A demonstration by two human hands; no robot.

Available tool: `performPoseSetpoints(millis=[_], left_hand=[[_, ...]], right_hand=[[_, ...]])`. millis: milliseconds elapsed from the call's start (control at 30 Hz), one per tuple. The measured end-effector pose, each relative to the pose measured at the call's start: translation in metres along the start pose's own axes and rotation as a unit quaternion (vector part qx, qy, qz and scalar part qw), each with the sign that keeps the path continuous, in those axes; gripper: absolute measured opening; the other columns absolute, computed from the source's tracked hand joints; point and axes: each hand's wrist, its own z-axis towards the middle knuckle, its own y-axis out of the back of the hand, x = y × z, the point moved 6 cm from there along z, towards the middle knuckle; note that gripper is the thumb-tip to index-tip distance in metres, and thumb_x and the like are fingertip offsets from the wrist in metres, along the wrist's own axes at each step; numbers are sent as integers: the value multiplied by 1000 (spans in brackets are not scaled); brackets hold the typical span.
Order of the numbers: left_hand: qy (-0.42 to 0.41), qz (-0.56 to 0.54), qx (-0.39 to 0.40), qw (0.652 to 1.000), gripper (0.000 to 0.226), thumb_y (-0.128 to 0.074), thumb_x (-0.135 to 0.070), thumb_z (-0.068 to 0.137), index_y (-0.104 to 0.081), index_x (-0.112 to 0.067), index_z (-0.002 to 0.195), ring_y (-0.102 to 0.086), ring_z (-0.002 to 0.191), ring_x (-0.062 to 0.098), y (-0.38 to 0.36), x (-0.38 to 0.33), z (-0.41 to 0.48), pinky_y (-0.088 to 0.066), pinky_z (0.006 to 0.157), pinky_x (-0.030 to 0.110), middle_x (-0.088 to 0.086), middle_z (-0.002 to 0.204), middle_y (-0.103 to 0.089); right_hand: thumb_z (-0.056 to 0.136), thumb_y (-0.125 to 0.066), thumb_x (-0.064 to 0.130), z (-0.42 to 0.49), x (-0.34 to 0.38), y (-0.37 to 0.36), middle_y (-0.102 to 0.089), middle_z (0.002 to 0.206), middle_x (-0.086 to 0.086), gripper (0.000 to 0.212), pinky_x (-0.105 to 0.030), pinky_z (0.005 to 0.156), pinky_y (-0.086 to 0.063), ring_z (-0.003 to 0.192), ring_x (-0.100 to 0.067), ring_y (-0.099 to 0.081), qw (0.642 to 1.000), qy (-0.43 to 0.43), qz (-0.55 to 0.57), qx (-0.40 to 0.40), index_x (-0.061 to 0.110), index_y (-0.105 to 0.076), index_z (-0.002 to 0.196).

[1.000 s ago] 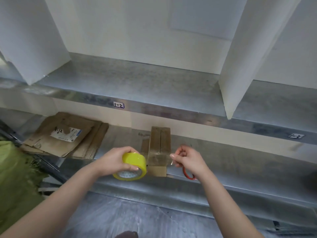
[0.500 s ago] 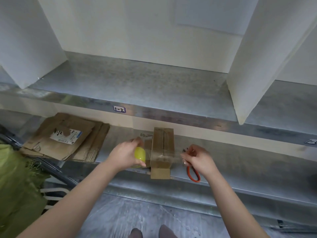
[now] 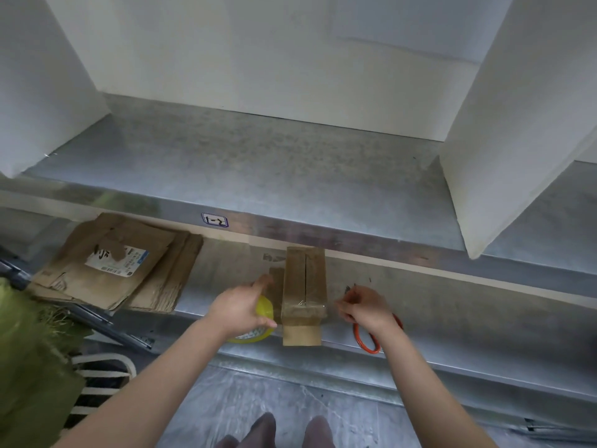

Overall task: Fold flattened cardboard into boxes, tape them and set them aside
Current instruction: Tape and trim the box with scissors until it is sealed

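**A:** Where's the box?

**B:** The small cardboard box (image 3: pixel 305 282) stands on the lower metal shelf (image 3: pixel 452 318), close to the front edge, with its long side running away from the person. Its top flaps meet in a seam down the middle, and a band of clear tape (image 3: pixel 303 310) crosses the near end. One brown flap (image 3: pixel 302 334) hangs over the shelf's front lip.

**A:** And the hands?

**B:** The left hand (image 3: pixel 240 310) is just left of the box, fingers and thumb curled round a yellow tape roll (image 3: pixel 263 313). The roll sits low beside the box's left wall — whether they touch, I can't tell. The right hand (image 3: pixel 365 308) is just right of the box, its fingers curled in and pinched toward the taped corner. It holds orange-handled scissors (image 3: pixel 366 339): an orange loop shows under the wrist and a dark tip pokes up past the knuckles.

**A:** Anything else on that shelf?

**B:** A stack of flattened cardboard (image 3: pixel 106 279) lies at the left end, well apart from the box, with a white printed label (image 3: pixel 118 260) on the top sheet.

**A:** And around it?

**B:** An upper metal shelf (image 3: pixel 258 176) has a small sticker (image 3: pixel 214 219) on its front edge and white panels (image 3: pixel 504 124) standing on it at either side. Green fabric (image 3: pixel 29 367) fills the lower left — and the person's feet (image 3: pixel 268 431) show at the bottom, over a grey floor.
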Motion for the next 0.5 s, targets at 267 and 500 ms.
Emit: performPoseSetpoints(millis=[267, 500], left_hand=[[-96, 104, -17, 990, 63, -42, -63, 90, -3, -64, 139, -52, 110, 25, -5, -17, -3, -42, 88, 34, 2, 130, -46], [-79, 101, -33, 991, 66, -47, -62, 88, -10, -60, 142, -53, 106, 23, -9, -17, -2, -41, 84, 32, 1, 122, -48]], right_hand=[[84, -70, 15, 10, -15, -15, -64, 56, 1, 14, -25, 58, -46, 50, -9, -57, 997, -19, 79, -10, 9, -58, 78], [85, -71, 28, 1, -23, -34, -63, 93, 9, 19, -43, 79, -57, 89, -16, -65, 986, -12, 146, -82, 24, -56, 96]])
